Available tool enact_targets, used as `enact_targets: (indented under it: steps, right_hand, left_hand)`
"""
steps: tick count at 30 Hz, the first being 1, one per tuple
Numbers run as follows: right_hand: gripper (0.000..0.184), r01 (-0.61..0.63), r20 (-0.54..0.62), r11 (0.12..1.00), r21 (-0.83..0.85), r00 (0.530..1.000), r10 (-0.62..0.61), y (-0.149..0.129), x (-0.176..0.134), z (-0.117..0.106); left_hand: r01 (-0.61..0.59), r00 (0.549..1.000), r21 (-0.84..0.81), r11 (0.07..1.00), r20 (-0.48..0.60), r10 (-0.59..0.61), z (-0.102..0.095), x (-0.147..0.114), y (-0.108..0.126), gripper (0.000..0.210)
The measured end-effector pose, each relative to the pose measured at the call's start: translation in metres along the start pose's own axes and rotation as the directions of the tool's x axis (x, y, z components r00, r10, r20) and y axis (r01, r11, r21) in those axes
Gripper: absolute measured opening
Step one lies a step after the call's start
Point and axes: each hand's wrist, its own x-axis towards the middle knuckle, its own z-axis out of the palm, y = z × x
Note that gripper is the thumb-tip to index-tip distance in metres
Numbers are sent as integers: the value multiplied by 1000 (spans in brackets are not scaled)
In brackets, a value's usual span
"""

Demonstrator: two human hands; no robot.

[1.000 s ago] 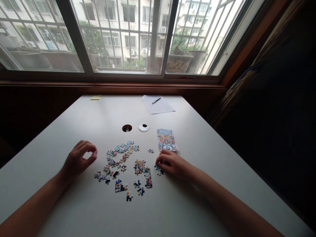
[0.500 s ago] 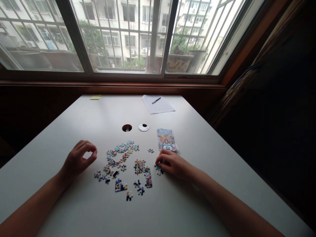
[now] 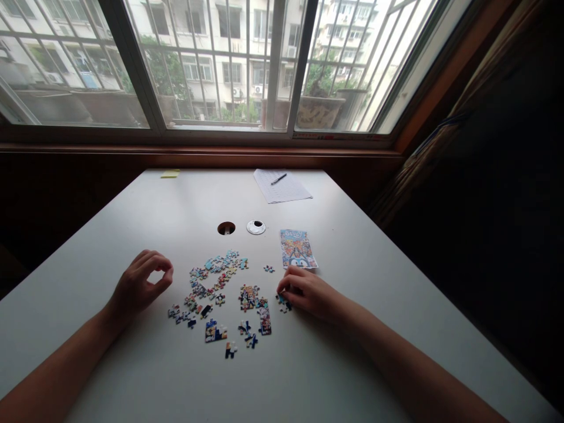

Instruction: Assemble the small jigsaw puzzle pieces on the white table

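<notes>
My left hand [image 3: 145, 275] is raised at the left of the jigsaw pieces. Its thumb and forefinger curl into a ring, and nothing shows between them. At the right, my right hand [image 3: 306, 292] rests low, fingertips closed on a small puzzle piece [image 3: 279, 297] that they partly cover; a couple of pieces lie under and beside them. Loose puzzle pieces [image 3: 200, 289] spread across the middle in a curved band. Joined sections lie nearer me: a colourful one [image 3: 249, 298], a strip [image 3: 265, 320] joined to it, and a dark blue one [image 3: 215, 331].
A picture card [image 3: 298, 249] lies just beyond my right hand. Farther back are a cable hole [image 3: 226, 228], its round cover [image 3: 256, 227], paper sheets [image 3: 291, 191] with a pen [image 3: 279, 179], and yellow sticky notes [image 3: 170, 174]. A window stands behind the white table [image 3: 145, 376].
Both hands hold almost the same positions. My right fingertips have shifted very slightly over the piece, and the other pieces lie as before.
</notes>
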Motion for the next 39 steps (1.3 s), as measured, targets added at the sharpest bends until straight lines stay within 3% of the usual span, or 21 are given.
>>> enact_targets:
  steps: [39]
  right_hand:
    - [23, -17, 72, 996, 89, 997, 10, -15, -1, -15]
  left_hand:
    - [28, 1000, -18, 999, 6, -27, 1, -2, -1, 6]
